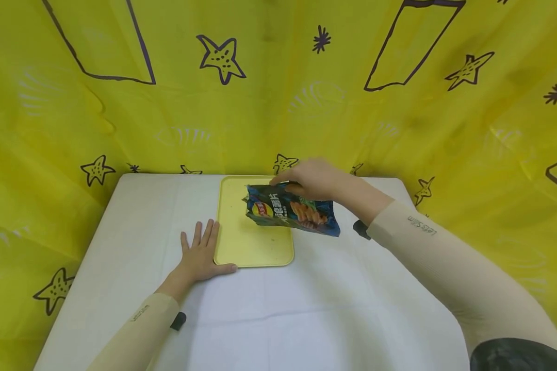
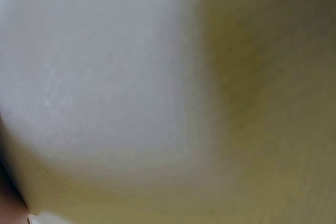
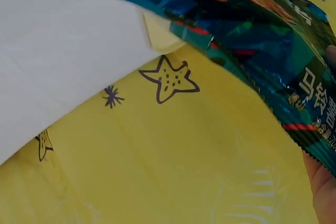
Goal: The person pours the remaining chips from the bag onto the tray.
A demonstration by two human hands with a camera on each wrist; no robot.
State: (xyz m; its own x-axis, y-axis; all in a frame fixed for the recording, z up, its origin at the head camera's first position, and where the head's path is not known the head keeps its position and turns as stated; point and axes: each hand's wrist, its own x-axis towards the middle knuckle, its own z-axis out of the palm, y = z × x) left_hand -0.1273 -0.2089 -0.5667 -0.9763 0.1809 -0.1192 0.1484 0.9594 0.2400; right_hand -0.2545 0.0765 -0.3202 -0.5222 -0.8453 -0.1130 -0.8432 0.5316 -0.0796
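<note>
- There is one chip bag [image 1: 291, 210]. It is dark blue with a red and yellow logo and pictures of orange chips.
- The right hand [image 1: 312, 178] pinches the top edge of the bag and holds it just over the far right part of the tray, tilted.
- There is one yellow tray [image 1: 241, 247]. It lies flat on the table.
- The left hand [image 1: 200, 253] lies flat on the table with its fingers spread, touching the tray's near left corner.
- Both arms wear long beige sleeves.
- There is one table [image 1: 306, 309], with a white cloth on it.
- Yellow sheets [image 1: 260, 103] with dark drawn stars hang all around the table.
- The left wrist view is too blurry to tell anything.
</note>
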